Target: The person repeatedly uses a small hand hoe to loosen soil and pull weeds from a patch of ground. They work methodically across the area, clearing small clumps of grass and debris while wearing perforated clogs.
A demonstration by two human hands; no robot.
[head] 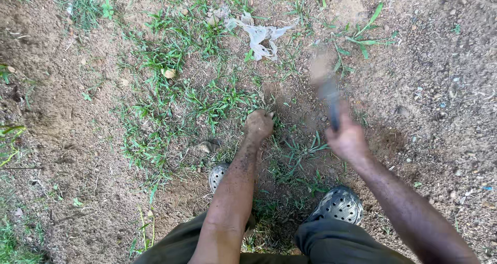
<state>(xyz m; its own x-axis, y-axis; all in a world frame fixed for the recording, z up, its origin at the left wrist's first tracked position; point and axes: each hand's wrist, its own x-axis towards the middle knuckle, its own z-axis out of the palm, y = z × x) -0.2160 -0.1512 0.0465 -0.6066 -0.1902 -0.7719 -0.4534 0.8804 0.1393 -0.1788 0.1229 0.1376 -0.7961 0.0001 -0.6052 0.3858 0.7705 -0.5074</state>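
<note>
We crouch over bare soil and patchy grass [171, 103]. Our left hand [258, 125] is clenched in a fist on a tuft of grass at the ground. Our right hand [346, 138] grips the dark handle of a blurred tool [327, 88], raised above the dirt. A torn white plastic scrap [260, 36] lies beyond.

We see a torn white plastic scrap [259, 35] lying on the grass [171, 62] near the top. Brown dirt [62, 119] is all around, with small stones [450, 93] on the right. A yellow leaf [169, 73] sits in the grass. Two grey shoes [339, 204] with holes stand below.
</note>
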